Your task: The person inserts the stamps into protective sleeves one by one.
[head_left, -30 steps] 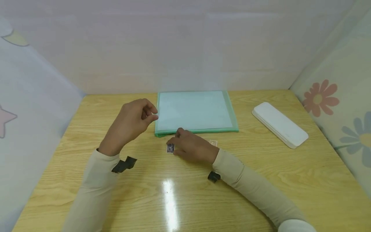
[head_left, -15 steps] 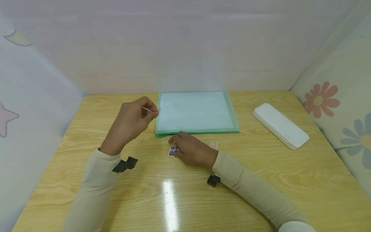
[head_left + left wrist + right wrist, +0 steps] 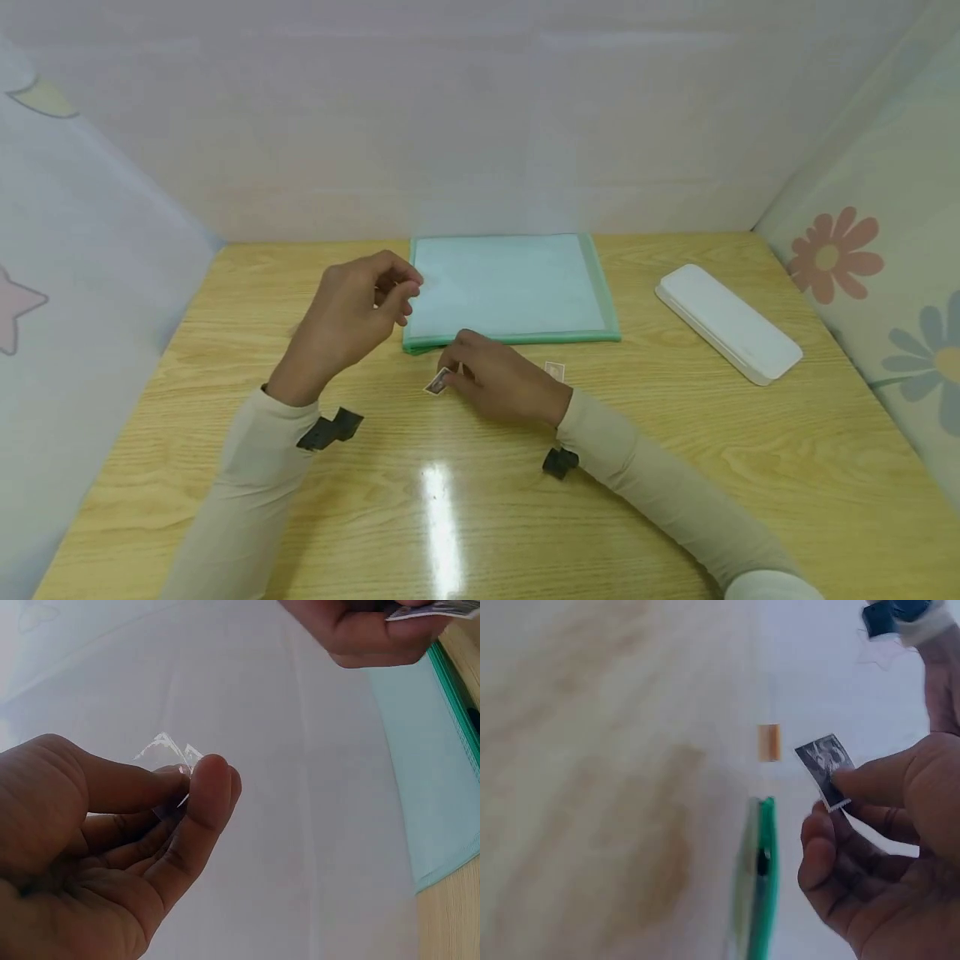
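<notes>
My right hand [image 3: 506, 379] pinches a small dark postage stamp [image 3: 437, 382] between thumb and finger, tilted just above the table. In the right wrist view the stamp [image 3: 826, 766] shows a dark grey picture with a white toothed border. My left hand [image 3: 356, 308] is raised at the left edge of the green-edged document pouch [image 3: 502, 287]. Between its thumb and forefinger it pinches a small piece of clear plastic film [image 3: 161, 750], partly hidden by the fingers. A second, pale stamp [image 3: 555, 370] lies on the table beyond my right wrist.
A white oblong case [image 3: 727, 323] lies at the right of the wooden table [image 3: 360, 517]. Pale cloth walls stand behind and at both sides; flowers decorate the right one [image 3: 922, 167]. The pouch lies near the table's back edge.
My right hand has picked up the dark stamp from the table and tilted it. The left hand has shifted slightly to the right, still raised. The pale stamp and the case stay put.
</notes>
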A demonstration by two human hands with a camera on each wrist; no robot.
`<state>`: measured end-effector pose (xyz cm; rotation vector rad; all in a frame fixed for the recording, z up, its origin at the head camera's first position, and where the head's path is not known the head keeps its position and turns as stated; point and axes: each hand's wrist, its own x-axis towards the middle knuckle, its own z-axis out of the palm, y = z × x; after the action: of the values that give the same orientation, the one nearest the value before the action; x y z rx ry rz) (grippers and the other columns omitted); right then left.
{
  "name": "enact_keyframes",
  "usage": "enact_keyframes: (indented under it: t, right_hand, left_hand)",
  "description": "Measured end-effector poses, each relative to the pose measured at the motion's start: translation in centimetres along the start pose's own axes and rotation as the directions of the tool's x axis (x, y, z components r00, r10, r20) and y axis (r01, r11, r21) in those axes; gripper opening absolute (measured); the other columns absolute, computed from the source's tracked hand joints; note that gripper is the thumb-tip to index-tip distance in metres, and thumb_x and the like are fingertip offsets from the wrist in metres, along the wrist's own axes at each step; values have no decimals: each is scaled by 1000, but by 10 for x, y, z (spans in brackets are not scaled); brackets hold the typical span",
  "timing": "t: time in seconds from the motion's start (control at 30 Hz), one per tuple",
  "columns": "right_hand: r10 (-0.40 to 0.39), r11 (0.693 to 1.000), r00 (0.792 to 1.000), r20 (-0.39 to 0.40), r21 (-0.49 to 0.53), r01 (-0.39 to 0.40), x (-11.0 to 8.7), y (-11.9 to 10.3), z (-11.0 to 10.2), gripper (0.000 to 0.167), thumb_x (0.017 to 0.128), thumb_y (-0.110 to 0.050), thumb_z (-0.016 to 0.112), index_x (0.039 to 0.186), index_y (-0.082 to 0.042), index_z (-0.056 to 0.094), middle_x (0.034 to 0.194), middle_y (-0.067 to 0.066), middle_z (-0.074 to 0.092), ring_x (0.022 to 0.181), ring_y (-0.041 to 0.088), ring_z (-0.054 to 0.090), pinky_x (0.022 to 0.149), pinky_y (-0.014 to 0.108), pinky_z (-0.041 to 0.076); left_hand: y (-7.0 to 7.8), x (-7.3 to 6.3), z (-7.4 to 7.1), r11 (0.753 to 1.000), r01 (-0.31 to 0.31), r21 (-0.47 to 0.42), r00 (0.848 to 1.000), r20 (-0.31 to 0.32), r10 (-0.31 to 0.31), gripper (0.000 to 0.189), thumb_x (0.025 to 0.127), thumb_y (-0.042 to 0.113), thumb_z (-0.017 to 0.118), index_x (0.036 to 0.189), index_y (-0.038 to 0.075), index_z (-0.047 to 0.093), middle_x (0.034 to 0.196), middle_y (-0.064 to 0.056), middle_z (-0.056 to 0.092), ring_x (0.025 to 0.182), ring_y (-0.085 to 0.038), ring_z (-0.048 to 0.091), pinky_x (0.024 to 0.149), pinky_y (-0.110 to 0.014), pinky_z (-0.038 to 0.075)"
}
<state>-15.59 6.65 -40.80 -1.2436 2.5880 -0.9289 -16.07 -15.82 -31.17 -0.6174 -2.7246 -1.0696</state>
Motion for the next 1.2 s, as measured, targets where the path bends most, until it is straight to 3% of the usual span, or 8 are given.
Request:
enact_keyframes:
  t: [0.2, 0.33, 0.43, 0.57, 0.7, 0.9, 1.03, 1.2]
  right_hand:
    - [-75, 988, 992, -101, 127, 87, -10, -8, -36, 8, 100, -16, 66, 108, -17, 68, 99, -11, 64, 80, 1, 60, 67, 24, 52]
    - [-110, 978, 965, -240, 146, 148, -19, -14, -63, 12, 98, -17, 69, 110, -17, 67, 99, -12, 66, 82, 1, 64, 70, 24, 55]
    - [-97, 971, 922, -374, 169, 170, -25, -20, -81, 13, 97, -15, 70, 110, -15, 67, 97, -10, 67, 80, 5, 65, 70, 25, 55]
    - [-61, 953, 841, -537, 219, 209, -30, -34, -97, 12, 95, -4, 69, 107, -6, 65, 93, 0, 67, 73, 14, 63, 64, 28, 53]
    - [-20, 938, 784, -620, 259, 229, -32, -51, -105, 10, 94, 8, 65, 103, 5, 61, 90, 10, 64, 72, 19, 61, 65, 30, 52]
    - [-19, 926, 770, -638, 278, 254, -34, -51, -105, 9, 94, 8, 64, 102, 6, 61, 91, 11, 65, 72, 22, 62, 66, 31, 54]
    - [-26, 940, 763, -646, 245, 239, -34, -53, -104, 9, 93, 9, 65, 101, 6, 61, 90, 12, 66, 70, 20, 61, 64, 29, 53]
    - [-45, 956, 754, -655, 192, 223, -31, -37, -97, 9, 94, -1, 69, 102, -3, 64, 92, 3, 68, 70, 14, 61, 63, 27, 52]
  left_hand:
    - [6, -1, 3, 998, -50, -50, 999, -1, 50, 10, 104, 21, 58, 106, 17, 68, 92, 7, 67, 68, -8, 66, 60, -31, 55]
    - [10, -2, 6, 992, -94, -78, 995, -17, 93, 7, 102, 21, 62, 105, 19, 68, 93, 10, 67, 69, -6, 65, 59, -28, 55]
    - [14, -2, 8, 987, -133, -91, 991, -32, 131, 7, 101, 21, 64, 105, 17, 68, 95, 11, 67, 70, -5, 65, 60, -26, 55]
    - [19, -3, 13, 979, -172, -107, 984, -56, 167, 8, 101, 21, 64, 106, 15, 67, 95, 10, 67, 71, -5, 65, 62, -25, 55]
    - [25, -4, 21, 969, -209, -135, 977, -67, 201, 10, 101, 21, 64, 107, 13, 67, 93, 6, 67, 71, -6, 65, 64, -27, 55]
    - [32, -5, 31, 954, -249, -165, 967, -87, 238, 8, 100, 15, 65, 107, 13, 66, 93, 3, 66, 72, -8, 66, 67, -25, 55]
    - [33, -5, 33, 954, -251, -164, 966, -103, 236, 9, 99, 11, 66, 107, 12, 65, 93, 4, 64, 72, -7, 66, 66, -26, 56]
    - [33, -5, 34, 955, -248, -164, 966, -119, 230, 9, 98, 13, 67, 107, 12, 65, 89, 6, 63, 70, -3, 65, 64, -23, 55]
